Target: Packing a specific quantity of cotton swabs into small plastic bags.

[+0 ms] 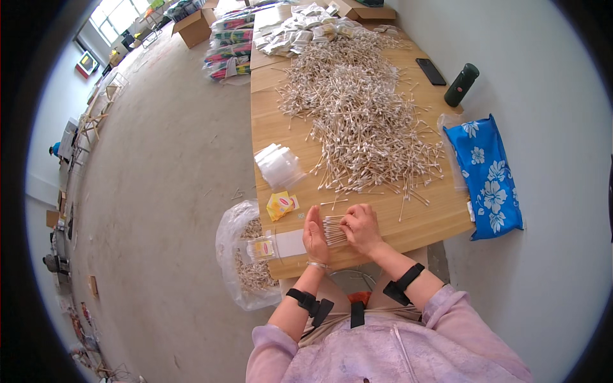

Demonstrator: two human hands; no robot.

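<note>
Hands, two, bare. Left hand: open, fingers straight and together, upright against the left side of a row of cotton swabs. Right hand: fingers curled over the row's right side; firmness of grip cannot be told. The row lies between both, near the front edge of the wooden tabletop. Beyond: large heap of loose swabs. Left: clear plastic bags, yellow cards. Right: black phone, dark bottle, blue flowered pack.
</note>
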